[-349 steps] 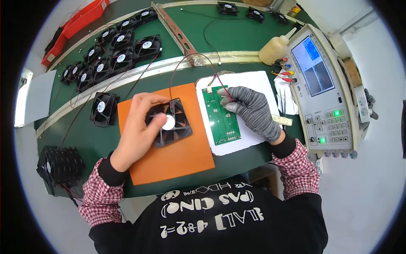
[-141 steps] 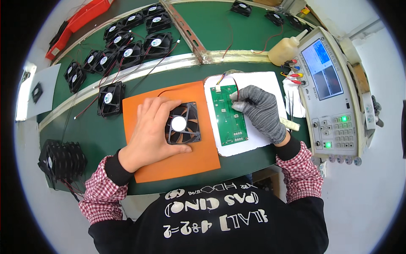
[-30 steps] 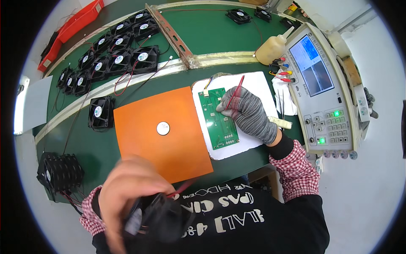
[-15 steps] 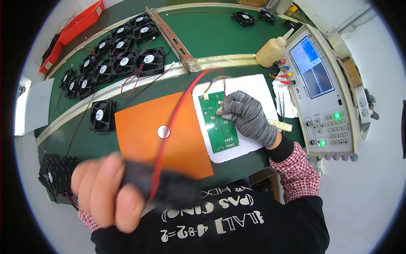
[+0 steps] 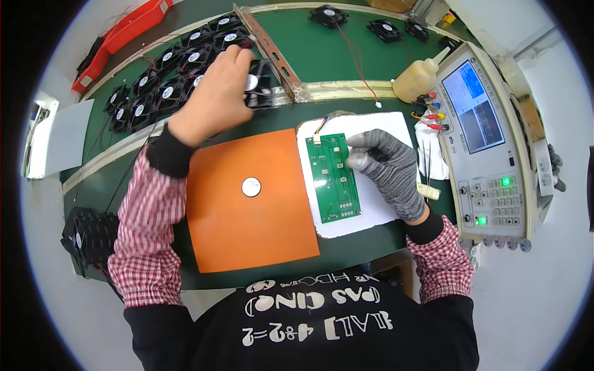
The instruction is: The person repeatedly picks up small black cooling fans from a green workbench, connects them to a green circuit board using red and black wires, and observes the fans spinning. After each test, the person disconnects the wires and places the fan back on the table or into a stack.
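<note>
My bare left hand reaches over the front right end of a group of black cooling fans. It is closed on the edge of a black cooling fan with a round pale label; part of the fan is hidden behind my fingers. My right hand, in a grey knitted glove, hovers at the right edge of a green circuit board. Its thumb and forefinger are apart with nothing between them. The board lies on a white pad, and a white connector with thin wires sits at its top.
An orange sheet bearing a round disc lies left of the board. Rightward stand a tester with a screen and a squeeze bottle. A fan trails its red lead beyond the metal rail. More fans stand far left.
My left hand has moved from the near left to the far fans. The fan it held is gone from there, and another fan now lies beyond the rail. My right fingers have parted and drawn back.
</note>
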Action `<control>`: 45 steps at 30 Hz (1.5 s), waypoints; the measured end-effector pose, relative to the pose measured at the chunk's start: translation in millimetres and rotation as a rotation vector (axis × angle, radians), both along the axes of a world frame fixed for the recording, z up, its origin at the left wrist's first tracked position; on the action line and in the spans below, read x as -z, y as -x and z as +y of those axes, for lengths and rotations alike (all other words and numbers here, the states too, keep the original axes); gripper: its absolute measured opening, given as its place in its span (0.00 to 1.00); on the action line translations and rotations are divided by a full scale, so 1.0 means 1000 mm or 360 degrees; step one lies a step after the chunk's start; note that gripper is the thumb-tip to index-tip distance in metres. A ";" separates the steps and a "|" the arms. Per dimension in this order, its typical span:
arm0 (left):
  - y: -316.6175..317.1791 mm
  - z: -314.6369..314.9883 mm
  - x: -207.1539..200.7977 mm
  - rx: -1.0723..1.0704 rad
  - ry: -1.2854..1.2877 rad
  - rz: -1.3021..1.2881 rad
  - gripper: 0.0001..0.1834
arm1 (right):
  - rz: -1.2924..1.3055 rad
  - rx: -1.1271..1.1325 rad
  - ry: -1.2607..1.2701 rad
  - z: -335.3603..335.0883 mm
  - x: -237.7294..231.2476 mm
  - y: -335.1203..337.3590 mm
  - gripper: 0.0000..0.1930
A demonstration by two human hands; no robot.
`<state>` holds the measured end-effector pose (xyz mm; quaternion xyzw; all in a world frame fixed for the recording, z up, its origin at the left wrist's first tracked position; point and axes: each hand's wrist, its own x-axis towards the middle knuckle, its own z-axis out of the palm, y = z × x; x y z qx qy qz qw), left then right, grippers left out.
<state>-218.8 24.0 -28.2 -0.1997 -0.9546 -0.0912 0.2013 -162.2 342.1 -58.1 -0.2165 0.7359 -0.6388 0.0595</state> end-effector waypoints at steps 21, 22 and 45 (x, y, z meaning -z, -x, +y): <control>-0.141 0.006 -0.006 -0.0044 -0.0674 -0.0318 0.39 | 0.0082 -0.0214 -0.0356 0.005 -0.012 -0.001 0.06; -0.145 0.016 0.002 0.0071 -0.0562 -0.0354 0.40 | 0.0175 -0.0190 -0.0359 0.003 -0.005 0.002 0.06; -0.153 0.034 0.027 0.0119 -0.0634 -0.0378 0.50 | 0.0790 -0.0166 -0.0680 -0.003 0.008 0.007 0.06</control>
